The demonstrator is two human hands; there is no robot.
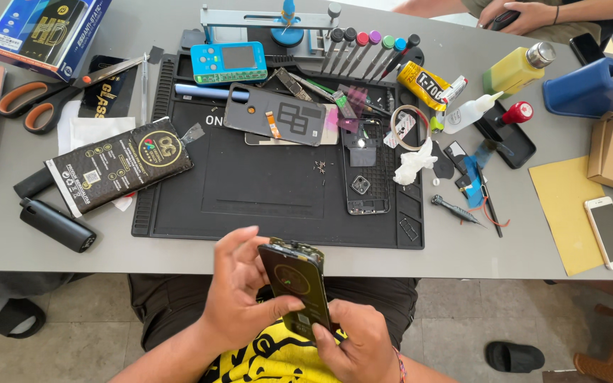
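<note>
Both hands hold an opened smartphone (295, 284) with its dark inner side up, just below the table's near edge, over my lap. My left hand (239, 291) grips its left side with the thumb across the lower middle. My right hand (352, 340) supports the bottom end, thumb along the phone's right edge. On the black repair mat (250, 191) lie a grey phone back cover (278, 115), a phone frame with a camera module (365, 170) and several tiny screws (318, 167).
A row of screwdrivers (367, 50), a blue gadget (228, 62), scissors (44, 96), a black packet (118, 167), glue tube (427, 84), white bottle (470, 112), tissue (414, 162), white phone (609, 232) and boxes crowd the grey table (505, 248). Another person's hands (516, 14) rest at the far edge.
</note>
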